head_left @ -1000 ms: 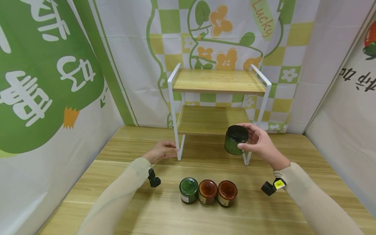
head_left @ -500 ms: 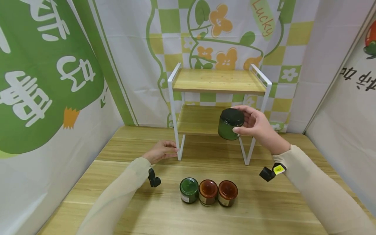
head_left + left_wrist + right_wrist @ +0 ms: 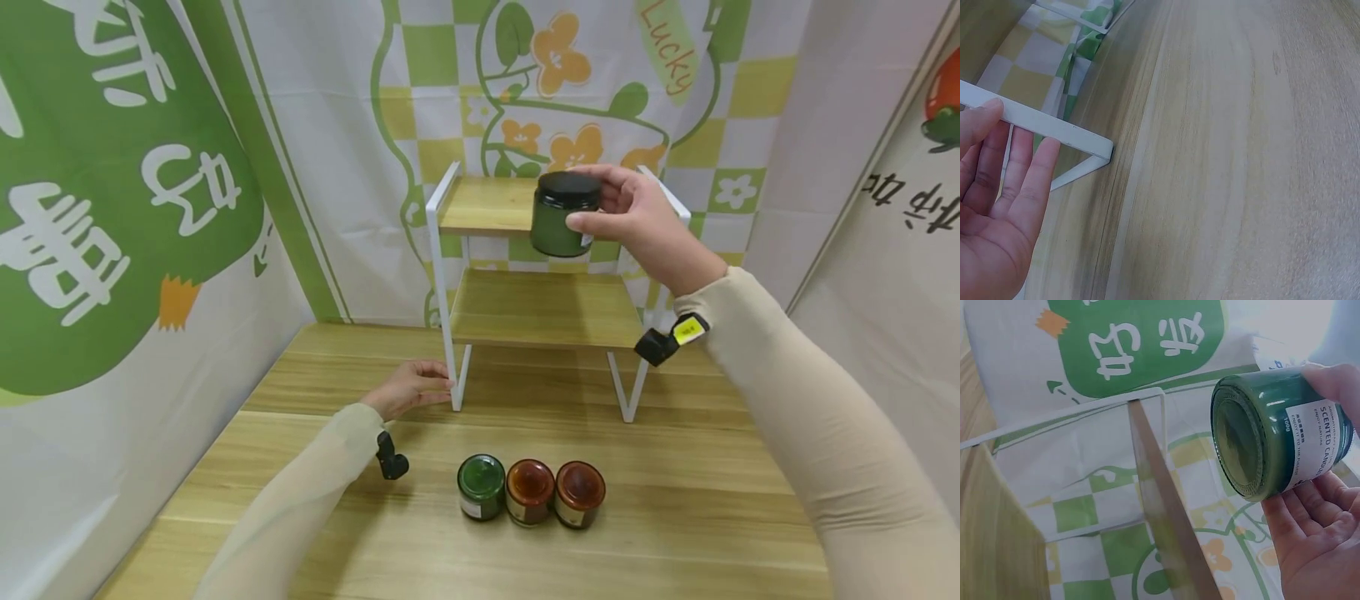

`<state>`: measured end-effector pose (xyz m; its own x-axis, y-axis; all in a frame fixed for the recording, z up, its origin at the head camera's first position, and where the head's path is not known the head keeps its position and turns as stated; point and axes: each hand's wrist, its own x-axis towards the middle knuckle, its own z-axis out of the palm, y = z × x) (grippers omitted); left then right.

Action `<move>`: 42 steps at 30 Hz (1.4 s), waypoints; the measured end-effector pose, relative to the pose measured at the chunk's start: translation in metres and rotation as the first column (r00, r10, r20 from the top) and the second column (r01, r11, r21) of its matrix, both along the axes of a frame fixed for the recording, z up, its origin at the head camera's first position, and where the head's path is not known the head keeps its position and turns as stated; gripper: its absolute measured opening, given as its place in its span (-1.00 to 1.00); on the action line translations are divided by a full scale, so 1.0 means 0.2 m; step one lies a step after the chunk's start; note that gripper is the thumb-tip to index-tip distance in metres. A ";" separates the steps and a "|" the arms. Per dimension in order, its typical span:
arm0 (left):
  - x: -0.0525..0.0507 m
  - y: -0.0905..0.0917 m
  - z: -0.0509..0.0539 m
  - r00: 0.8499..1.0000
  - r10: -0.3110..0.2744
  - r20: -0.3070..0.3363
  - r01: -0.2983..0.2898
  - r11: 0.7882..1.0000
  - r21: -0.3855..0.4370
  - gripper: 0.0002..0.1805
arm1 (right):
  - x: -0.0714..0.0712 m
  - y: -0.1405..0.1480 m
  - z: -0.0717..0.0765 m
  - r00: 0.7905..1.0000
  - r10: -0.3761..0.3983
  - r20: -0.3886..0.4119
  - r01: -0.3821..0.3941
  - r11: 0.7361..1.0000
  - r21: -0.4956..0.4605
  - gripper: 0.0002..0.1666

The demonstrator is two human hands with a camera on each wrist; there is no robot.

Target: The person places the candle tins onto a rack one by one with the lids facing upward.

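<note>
My right hand (image 3: 645,217) grips a green glass scented candle (image 3: 558,221) with a black lid, upright in front of the shelf rack's top board. In the right wrist view, the candle (image 3: 1272,431) shows its clear base and a white "SCENTED CANDLE" label, the thumb on one side and fingers on the other. Low at the rack's left side, my left hand (image 3: 408,389) holds the white metal leg (image 3: 448,350). Thumb and fingers lie on opposite sides of that leg (image 3: 1054,128) in the left wrist view.
The rack has a wooden top board (image 3: 487,200) and a lower board (image 3: 547,308). On the table (image 3: 360,533), a green jar (image 3: 482,483) and two amber jars (image 3: 530,490) stand in a row before it. Printed cloth (image 3: 330,150) hangs behind and at both sides.
My right hand has raised the scented candle from beside the lower board to the height of the top board, moving slightly left. The left hand and the row of jars stay put.
</note>
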<state>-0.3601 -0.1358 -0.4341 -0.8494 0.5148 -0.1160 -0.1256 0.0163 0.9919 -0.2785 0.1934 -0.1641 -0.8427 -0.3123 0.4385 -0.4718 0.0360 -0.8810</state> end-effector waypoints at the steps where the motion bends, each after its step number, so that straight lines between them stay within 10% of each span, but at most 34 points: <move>1: 0.00 0.00 0.00 1.000 0.001 -0.001 -0.001 1.000 0.001 -0.85 | -0.01 -0.01 0.02 1.000 -0.005 0.007 0.005 1.000 0.002 -0.39; 11: 0.01 0.00 0.01 1.000 0.007 0.018 -0.008 1.000 0.018 -0.83 | -0.18 -0.17 0.16 0.998 -0.063 0.019 0.062 0.997 0.054 -0.29; 23: 0.00 0.00 0.01 1.000 0.008 0.027 -0.008 1.000 0.007 -0.84 | -0.35 -0.33 0.15 0.995 -0.086 0.057 0.088 0.996 -0.032 -0.32; 42: 0.01 0.00 0.01 1.000 0.018 0.025 -0.018 1.000 0.002 -0.85 | -0.39 -0.47 0.07 0.985 -0.112 0.134 0.106 0.993 0.046 -0.31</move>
